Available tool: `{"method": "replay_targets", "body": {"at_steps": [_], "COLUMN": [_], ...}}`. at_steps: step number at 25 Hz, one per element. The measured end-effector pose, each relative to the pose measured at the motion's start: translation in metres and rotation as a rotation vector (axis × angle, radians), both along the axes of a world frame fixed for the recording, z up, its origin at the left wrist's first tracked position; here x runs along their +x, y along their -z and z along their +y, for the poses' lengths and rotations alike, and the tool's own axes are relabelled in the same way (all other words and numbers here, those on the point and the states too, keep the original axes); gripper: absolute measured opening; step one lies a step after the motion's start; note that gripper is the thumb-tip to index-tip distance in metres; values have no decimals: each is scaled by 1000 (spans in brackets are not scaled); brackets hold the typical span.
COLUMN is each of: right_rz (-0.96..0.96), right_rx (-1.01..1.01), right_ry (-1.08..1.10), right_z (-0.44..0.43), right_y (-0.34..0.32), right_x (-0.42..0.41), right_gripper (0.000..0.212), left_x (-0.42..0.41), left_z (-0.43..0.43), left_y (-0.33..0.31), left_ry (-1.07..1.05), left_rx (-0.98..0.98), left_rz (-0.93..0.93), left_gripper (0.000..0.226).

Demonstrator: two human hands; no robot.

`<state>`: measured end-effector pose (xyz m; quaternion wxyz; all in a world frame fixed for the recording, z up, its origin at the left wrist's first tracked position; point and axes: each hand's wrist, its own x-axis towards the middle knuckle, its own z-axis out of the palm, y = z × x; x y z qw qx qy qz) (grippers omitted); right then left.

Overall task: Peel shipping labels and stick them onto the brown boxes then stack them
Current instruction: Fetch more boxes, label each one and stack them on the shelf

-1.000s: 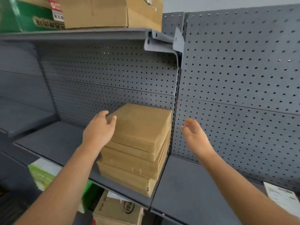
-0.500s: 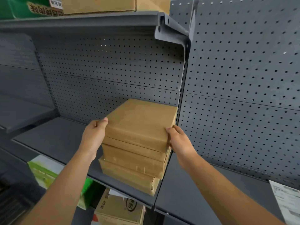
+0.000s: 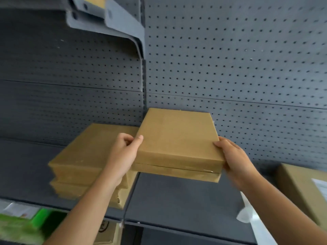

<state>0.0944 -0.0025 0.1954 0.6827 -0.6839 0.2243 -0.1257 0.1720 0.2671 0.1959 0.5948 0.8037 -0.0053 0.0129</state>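
Grey pegboard panels point(image 3: 230, 68) back a dark metal shelf point(image 3: 177, 200), with a bracket point(image 3: 123, 27) of the shelf above jutting out near the top. A person stands at it with both bare arms reaching forward. Between the hands is a flat brown box point(image 3: 178, 138), held up off the shelf and roughly level, its near edge facing the viewer. The left hand point(image 3: 123, 152) clasps the box's left near corner, thumb on top and fingers curled around the side; the right hand point(image 3: 235, 156) clasps the right near corner in the same way, so each grip is closed on the box. A thin seam runs along the box's front edge, so it may be two thin boxes held together; I cannot tell which.

Just to the left, a stack of brown boxes point(image 3: 85, 165) sits on the shelf, partly behind the left forearm. At the far right edge stands another brown carton point(image 3: 304, 188) bearing a white label point(image 3: 320, 187), blurred. A white sheet point(image 3: 254, 220) lies on the shelf near the right forearm. Below the shelf on the left are blurred green packaging point(image 3: 26, 225) and a printed carton point(image 3: 106, 232).
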Motion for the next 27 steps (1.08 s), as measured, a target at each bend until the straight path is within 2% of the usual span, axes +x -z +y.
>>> {"method": "replay_targets", "body": {"at_steps": [5,7,11,17,27], "right_rz": [20,43,93,162,237], "right_rx": [35,43,59,104,108], "right_ry": [92,96,91,70,30], "right_z": [-57,-69,-80,-77,-74], "right_y": [22,34,61,110,154], "right_x": [-39,-48,-55,-51,-52], "right_gripper": [26,27,28,29,37], "left_x": [-8,-11,-18,-25,-33], "left_z": [-62,-76,-89,-85,-78], "left_y": [36,51,81,122,139], "left_ry": [196,227,227,204,187], "left_rx": [49,57,107,195,320], "left_rz": [66,86,131,207,203], "left_gripper": [30,38,35,48,49]}}
